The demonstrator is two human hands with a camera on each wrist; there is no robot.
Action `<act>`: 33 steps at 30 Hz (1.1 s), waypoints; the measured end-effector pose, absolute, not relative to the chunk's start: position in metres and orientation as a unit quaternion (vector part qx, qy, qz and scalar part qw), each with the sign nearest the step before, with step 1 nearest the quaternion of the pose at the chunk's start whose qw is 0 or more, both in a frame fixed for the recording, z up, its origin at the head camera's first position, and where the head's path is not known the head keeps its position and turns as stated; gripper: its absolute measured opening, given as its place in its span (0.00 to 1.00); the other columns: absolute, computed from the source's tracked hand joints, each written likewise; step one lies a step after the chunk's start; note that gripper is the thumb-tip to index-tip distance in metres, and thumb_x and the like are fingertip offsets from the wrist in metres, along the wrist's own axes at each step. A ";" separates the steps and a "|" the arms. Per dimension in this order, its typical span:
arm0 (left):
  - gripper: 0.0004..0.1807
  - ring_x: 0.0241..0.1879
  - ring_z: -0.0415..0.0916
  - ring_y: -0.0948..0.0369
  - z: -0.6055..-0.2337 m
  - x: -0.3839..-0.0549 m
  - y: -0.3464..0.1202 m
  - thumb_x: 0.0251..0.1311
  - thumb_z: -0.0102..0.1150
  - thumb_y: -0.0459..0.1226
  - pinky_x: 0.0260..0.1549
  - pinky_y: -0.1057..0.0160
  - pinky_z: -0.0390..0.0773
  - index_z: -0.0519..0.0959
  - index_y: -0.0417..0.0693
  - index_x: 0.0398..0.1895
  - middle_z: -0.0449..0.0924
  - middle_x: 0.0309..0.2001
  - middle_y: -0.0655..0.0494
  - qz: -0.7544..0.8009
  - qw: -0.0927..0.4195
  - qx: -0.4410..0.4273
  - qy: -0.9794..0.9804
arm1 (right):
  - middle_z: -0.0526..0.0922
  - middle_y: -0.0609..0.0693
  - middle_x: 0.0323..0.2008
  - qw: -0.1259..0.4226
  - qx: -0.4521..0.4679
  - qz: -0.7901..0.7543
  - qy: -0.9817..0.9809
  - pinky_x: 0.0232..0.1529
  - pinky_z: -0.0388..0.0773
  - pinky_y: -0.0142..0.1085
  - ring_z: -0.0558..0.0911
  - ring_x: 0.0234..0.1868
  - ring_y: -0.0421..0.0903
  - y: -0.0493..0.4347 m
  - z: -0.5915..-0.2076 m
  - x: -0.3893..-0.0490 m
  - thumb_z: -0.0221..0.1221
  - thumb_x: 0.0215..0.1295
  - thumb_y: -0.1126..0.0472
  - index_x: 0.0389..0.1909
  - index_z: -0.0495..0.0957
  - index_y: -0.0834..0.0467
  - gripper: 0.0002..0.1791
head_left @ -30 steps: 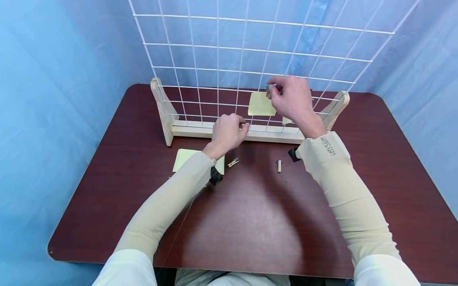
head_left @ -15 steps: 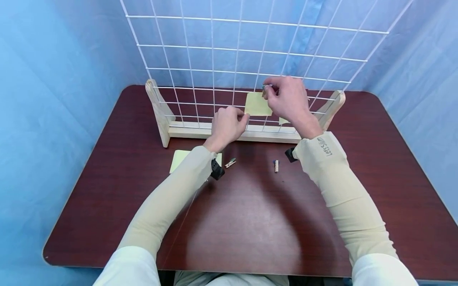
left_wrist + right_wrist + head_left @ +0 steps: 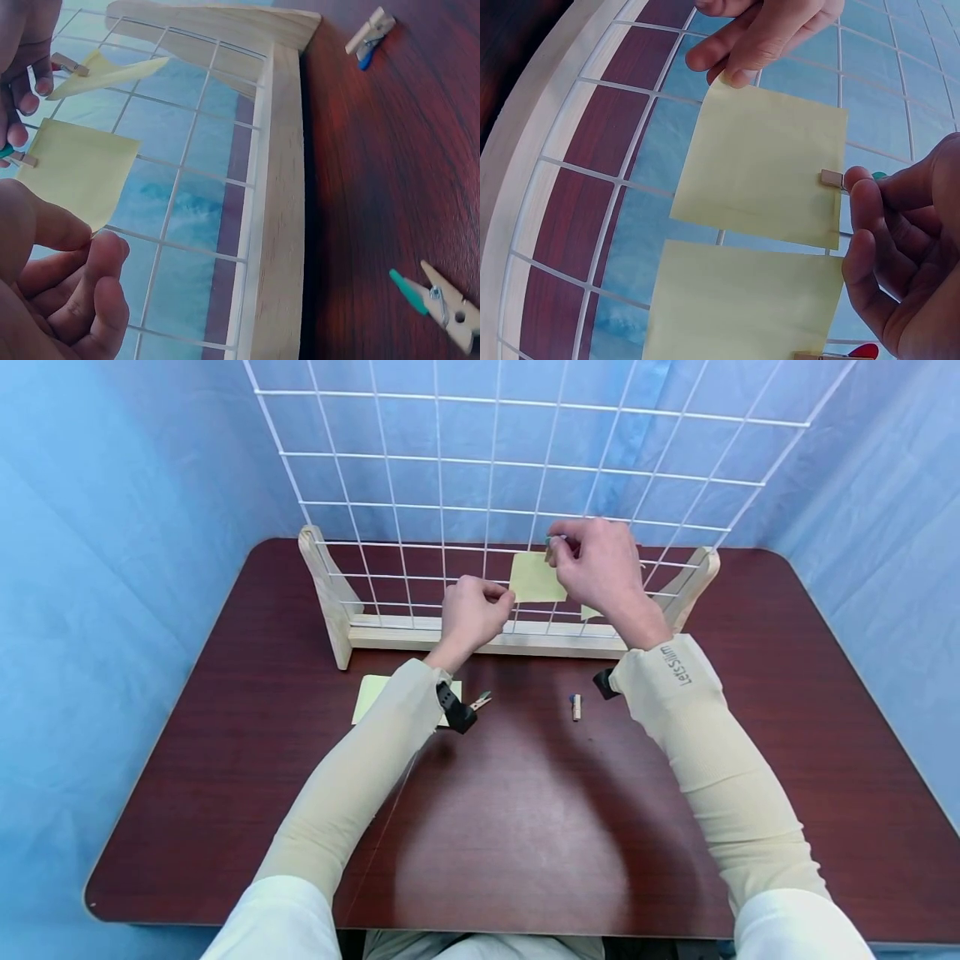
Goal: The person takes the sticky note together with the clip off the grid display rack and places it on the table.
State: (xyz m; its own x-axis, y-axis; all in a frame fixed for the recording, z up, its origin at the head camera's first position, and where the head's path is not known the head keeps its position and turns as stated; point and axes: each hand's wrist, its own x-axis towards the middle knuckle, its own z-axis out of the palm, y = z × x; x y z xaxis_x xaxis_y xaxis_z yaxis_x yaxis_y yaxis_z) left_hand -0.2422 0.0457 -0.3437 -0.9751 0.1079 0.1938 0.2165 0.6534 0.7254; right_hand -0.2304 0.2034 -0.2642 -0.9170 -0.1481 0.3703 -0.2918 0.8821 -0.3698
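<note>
A yellow sticky note (image 3: 536,578) lies against the white wire grid (image 3: 438,461). My left hand (image 3: 472,612) pinches its lower left corner between thumb and index finger. At the note's upper edge, my right hand (image 3: 606,564) pinches a small wooden clothespin (image 3: 830,178) with a green end, and its tip overlaps the paper. A second yellow note (image 3: 739,300) hangs beside the first, held by another clothespin (image 3: 864,352) with a red end. From the head view, my right hand and wrist hide most of that second note.
On the table (image 3: 510,827) lie a green-tipped clothespin (image 3: 481,701) and a blue-tipped clothespin (image 3: 576,708). More yellow paper (image 3: 369,695) is partly under my left forearm. A wooden base (image 3: 487,643) with upright feet (image 3: 324,597) supports the grid. Blue curtains surround the table.
My left hand has risen slightly and now pinches the note's lower left corner, from which it was apart before. The right hand stays at the clothespin. The head view has shifted a little.
</note>
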 end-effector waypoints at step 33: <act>0.11 0.17 0.77 0.60 -0.352 -0.210 -0.011 0.52 0.52 0.38 0.19 0.65 0.79 0.81 0.42 0.30 0.82 0.25 0.49 -0.534 -0.083 -0.067 -0.839 | 0.82 0.44 0.20 0.280 0.118 0.331 -0.893 0.19 0.64 0.25 0.72 0.18 0.24 0.205 -0.273 -0.220 0.48 0.62 0.58 0.26 0.83 0.53 0.14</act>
State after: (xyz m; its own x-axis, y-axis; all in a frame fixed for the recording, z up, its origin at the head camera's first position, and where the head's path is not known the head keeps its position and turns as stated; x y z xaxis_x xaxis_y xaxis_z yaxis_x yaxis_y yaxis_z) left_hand -0.2100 -0.0109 -0.3521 -0.9772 0.2012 -0.0683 0.0234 0.4213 0.9066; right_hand -0.2203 0.2052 -0.2735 -0.8155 -0.0255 0.5781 -0.3960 0.7531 -0.5254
